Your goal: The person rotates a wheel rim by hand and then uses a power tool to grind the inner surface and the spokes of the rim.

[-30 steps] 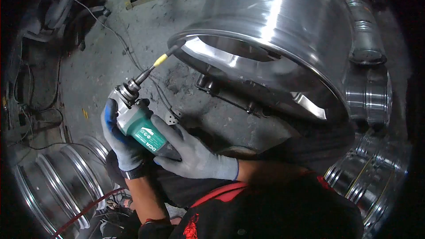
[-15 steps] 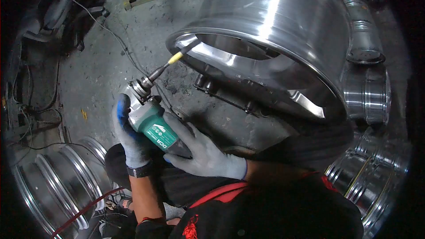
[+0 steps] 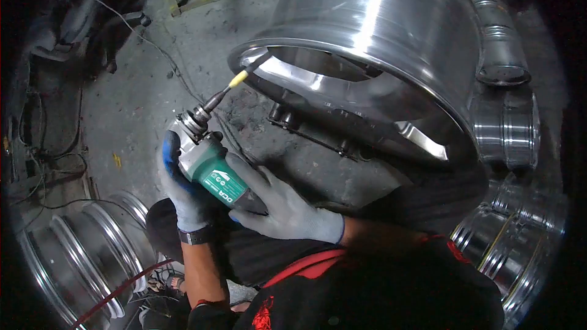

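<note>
I see left hand (image 3: 183,192) and right hand (image 3: 284,208) clenched round the grinder (image 3: 211,174) | tool has shifted right since a second ago | bit (image 3: 240,76) now touching inner lip of tilted rim (image 3: 391,18), so contact holds

Dim, fisheye-warped, dark corners, metal glare

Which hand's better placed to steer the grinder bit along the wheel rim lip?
Left, probably. The left hand wraps the grinder nearest its collet, just behind the bit at the wheel rim. The right hand grips the rear body, farther back, suited to steadying.
</note>
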Action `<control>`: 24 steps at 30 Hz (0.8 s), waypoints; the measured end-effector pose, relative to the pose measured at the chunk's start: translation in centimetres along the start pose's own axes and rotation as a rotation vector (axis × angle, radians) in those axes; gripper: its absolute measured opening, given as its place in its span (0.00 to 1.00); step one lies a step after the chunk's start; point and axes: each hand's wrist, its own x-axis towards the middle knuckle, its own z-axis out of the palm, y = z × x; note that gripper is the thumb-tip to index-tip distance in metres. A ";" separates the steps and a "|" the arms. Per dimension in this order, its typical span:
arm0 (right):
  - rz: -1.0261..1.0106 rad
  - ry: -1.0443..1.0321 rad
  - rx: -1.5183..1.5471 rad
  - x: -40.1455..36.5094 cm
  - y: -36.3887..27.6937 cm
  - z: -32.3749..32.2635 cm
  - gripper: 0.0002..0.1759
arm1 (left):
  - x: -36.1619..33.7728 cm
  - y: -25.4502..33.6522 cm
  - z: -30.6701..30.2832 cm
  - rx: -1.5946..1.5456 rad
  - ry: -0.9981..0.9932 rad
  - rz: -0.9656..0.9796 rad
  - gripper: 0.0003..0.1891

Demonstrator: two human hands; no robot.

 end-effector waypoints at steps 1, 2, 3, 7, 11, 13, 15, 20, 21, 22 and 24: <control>0.021 -0.026 -0.010 0.0 0.0 -0.1 0.56 | 0.3 -0.1 -0.5 -0.019 -0.060 0.017 0.30; 0.022 -0.024 -0.009 0.2 -0.4 -0.1 0.56 | 0.6 0.4 -0.7 -0.038 -0.120 0.031 0.29; 0.020 -0.020 0.005 0.2 -0.4 0.0 0.56 | 0.6 0.4 -0.7 -0.038 -0.122 0.030 0.29; -0.001 0.026 -0.022 -0.1 -0.5 0.5 0.56 | 0.8 0.5 -1.3 0.036 -0.127 -0.015 0.32; 0.002 0.021 -0.005 0.1 -0.5 0.3 0.56 | 0.2 0.4 -0.4 -0.018 -0.041 -0.016 0.32; 0.007 -0.020 0.009 0.3 -0.5 0.1 0.56 | 0.4 0.6 -0.6 -0.002 -0.048 0.004 0.32; 0.016 -0.027 0.019 0.4 -0.5 -0.2 0.56 | 0.2 0.7 -0.1 0.019 -0.026 0.028 0.32; 0.057 -0.041 0.055 0.0 -0.8 -0.3 0.56 | -0.1 0.5 -0.4 0.100 -0.036 0.056 0.32; 0.047 -0.027 0.022 -0.2 -0.9 -0.3 0.55 | 0.1 0.4 -0.6 0.105 -0.079 0.054 0.32; 0.037 -0.013 -0.011 -0.1 -0.9 -0.2 0.55 | 0.4 0.4 -0.8 0.104 -0.079 0.052 0.32; 0.027 -0.009 -0.010 -0.1 -0.7 -0.2 0.55 | 0.5 0.2 -1.0 0.134 -0.111 0.088 0.32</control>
